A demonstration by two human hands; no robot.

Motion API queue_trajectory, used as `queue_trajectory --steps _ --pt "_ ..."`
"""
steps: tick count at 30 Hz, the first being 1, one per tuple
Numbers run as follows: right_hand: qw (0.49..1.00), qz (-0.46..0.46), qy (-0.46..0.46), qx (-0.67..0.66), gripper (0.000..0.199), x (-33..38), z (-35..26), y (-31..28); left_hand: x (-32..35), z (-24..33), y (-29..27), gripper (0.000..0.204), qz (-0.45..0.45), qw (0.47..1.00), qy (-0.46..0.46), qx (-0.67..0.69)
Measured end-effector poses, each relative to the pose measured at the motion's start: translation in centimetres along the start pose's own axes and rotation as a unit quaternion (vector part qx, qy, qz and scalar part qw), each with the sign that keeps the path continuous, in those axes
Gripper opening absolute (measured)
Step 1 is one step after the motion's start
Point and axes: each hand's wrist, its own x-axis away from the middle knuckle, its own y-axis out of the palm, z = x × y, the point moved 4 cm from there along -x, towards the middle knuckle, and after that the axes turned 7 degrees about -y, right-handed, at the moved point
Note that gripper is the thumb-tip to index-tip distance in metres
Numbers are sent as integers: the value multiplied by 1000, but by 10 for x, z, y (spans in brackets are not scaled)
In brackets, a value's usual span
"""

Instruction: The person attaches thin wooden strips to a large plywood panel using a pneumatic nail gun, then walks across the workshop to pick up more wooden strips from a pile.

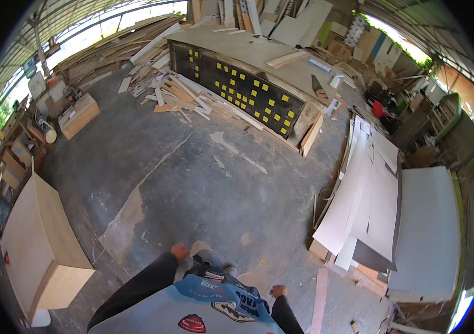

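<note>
My left hand (180, 251) hangs beside my body over the concrete floor, its fingers loosely curled with nothing showing in them. On the other side, my right hand (278, 290) is also low at my side; its fingers look folded in, and no object shows there. Dark sleeves cover both forearms. Neither hand touches anything apart from my own side. The grey floor (192, 195), stained and patched, is the surface nearest to both.
Ahead stands a long workbench (237, 47) with yellow squares on its dark side and scrap wood (184, 94) at its foot. A pale wooden box (42, 234) is at left. White sheets (354, 195) lie stacked at right, beside a grey-white panel (426, 234).
</note>
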Motion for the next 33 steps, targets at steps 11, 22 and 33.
queue_trajectory --steps 11,22,33 --pt "544 270 190 -772 27 -296 215 -350 -12 14 52 32 -275 944 -181 -27" --pt "580 335 142 -729 24 -562 456 -574 -568 122 -177 35 126 910 -230 321" --pt "790 485 325 -189 55 -757 637 -852 -725 176 -150 32 208 576 -389 688"
